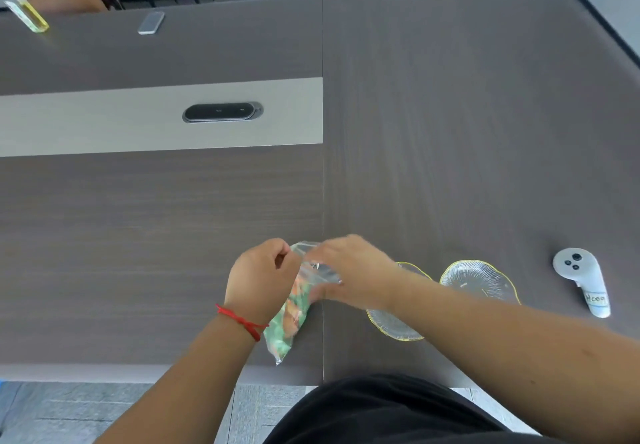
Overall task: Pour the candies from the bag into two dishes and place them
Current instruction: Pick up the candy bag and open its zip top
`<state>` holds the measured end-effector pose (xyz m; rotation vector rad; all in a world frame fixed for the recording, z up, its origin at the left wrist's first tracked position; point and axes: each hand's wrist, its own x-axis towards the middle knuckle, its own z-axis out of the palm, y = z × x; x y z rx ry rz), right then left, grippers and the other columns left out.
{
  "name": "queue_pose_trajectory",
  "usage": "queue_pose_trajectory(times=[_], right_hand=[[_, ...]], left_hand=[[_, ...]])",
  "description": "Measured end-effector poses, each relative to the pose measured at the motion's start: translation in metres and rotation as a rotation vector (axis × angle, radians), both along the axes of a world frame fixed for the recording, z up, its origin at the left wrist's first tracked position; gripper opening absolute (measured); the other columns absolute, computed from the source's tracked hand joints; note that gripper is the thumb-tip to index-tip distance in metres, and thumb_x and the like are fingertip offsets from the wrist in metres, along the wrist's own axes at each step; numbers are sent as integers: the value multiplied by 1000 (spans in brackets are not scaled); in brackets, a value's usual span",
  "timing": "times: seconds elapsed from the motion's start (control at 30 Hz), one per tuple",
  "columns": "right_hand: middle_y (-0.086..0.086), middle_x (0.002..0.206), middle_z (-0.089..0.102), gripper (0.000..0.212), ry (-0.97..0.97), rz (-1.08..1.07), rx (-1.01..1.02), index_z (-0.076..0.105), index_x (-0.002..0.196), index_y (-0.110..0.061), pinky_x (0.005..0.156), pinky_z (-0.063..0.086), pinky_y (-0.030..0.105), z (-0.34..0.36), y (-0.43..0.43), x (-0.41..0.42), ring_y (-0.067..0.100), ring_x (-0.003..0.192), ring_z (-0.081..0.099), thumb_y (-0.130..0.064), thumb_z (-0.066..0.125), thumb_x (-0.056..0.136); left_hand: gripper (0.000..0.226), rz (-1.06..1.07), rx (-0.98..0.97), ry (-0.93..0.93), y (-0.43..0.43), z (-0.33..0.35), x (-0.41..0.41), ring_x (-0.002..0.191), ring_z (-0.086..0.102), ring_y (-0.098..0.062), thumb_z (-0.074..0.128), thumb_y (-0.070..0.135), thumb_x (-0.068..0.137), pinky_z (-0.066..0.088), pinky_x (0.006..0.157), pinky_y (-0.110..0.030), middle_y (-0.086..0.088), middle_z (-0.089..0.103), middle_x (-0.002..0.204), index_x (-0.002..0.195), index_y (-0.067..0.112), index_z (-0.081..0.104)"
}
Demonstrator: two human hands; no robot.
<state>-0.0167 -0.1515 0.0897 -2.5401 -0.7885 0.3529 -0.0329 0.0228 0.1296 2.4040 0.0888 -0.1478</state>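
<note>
While both hands work at the top of the bag (289, 319), nothing is poured yet. Left hand (261, 279) is closed, pinching the clear plastic at the bag's mouth; right hand (349, 270) reaches across from the other side, fingers curled on the same loose top edge, though the blur hides exactly how it grips. It looks like they're pulling the opening apart.

Below the left hand the bag slants toward the near edge of the desk (138, 253), its lower end packed with orange and green candies (291, 315). That plastic is thin, soft and probably slippery; the weight sits low, so the bag will sag and shift when lifted. Best hold, I'd say: one hand at the mouth, the other under the full belly to steer the flow.

Just beyond the right wrist sits one glass dish (391, 325), partly covered by the forearm, and a second dish (478, 280) right beside it. Both are empty, thin, gold-rimmed and fragile.
</note>
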Motion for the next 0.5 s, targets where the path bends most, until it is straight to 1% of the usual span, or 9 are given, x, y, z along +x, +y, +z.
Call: queue_pose_trajectory(times=[0.07, 0.1, 0.17, 0.2, 0.27, 0.33, 0.37, 0.43, 0.5], right_hand=[[-3, 113, 65, 43, 27, 69, -88, 56, 114, -22, 89, 45, 33, 2, 11, -10, 21, 109, 58, -55, 43, 91], [0, 103, 66, 34, 53, 16, -63, 59, 109, -17, 83, 44, 31, 2, 13, -10, 23, 102, 59, -44, 43, 95], [-3, 77, 58, 29, 172, -147, 60, 61, 86, -11, 64, 38, 30, 14, 17, -8, 19, 74, 54, -32, 44, 97], [-4, 70, 54, 31, 223, -212, 120, 57, 75, -11, 60, 37, 30, 23, 19, -7, 17, 66, 50, -32, 46, 96], [4, 65, 63, 39, 354, -320, 233, 58, 66, -8, 63, 45, 34, 41, 25, -2, 19, 62, 55, -36, 49, 92], [4, 68, 70, 41, 427, -365, 322, 65, 71, -5, 72, 48, 29, 59, 33, 1, 16, 65, 62, -38, 52, 91], [3, 68, 72, 42, 440, -361, 354, 66, 73, -4, 75, 49, 27, 66, 37, 2, 14, 66, 65, -38, 52, 92], [4, 71, 75, 41, 445, -341, 376, 66, 72, -5, 78, 51, 30, 76, 41, 4, 16, 71, 70, -38, 53, 92], [5, 72, 75, 39, 420, -326, 341, 64, 67, -11, 78, 54, 35, 81, 39, 7, 18, 71, 71, -39, 52, 92]], left_hand=[[21, -9, -116, 15, 0, 3, 2, 66, 60, -26, 48, 21, 81, 45, 56, -36, -7, 61, 60, 61, 15, 52], [21, -26, -197, 39, 2, 0, 1, 67, 60, -23, 47, 24, 83, 46, 59, -36, -5, 62, 65, 64, 17, 54], [20, -83, -308, 102, 9, -15, -7, 76, 59, -7, 47, 40, 80, 47, 70, -26, 6, 64, 82, 81, 24, 58], [30, -114, -303, 140, 14, -26, -13, 88, 58, -2, 49, 49, 75, 48, 78, -24, 8, 63, 96, 95, 27, 57], [58, -130, -181, 230, 20, -51, -30, 106, 52, -8, 60, 54, 66, 47, 90, -34, 8, 53, 114, 117, 30, 45], [68, -72, -75, 332, 19, -78, -47, 105, 48, -13, 71, 47, 65, 46, 89, -36, 7, 48, 112, 121, 28, 37], [62, -4, -71, 393, 16, -90, -53, 100, 53, -16, 72, 44, 66, 49, 86, -37, 5, 51, 107, 116, 28, 38], [47, 129, -115, 491, 11, -107, -58, 83, 65, -21, 67, 51, 70, 56, 77, -43, 1, 62, 89, 104, 26, 46], [42, 217, -275, 584, 7, -120, -57, 79, 67, -23, 63, 50, 75, 59, 75, -47, 1, 66, 84, 107, 24, 52]])
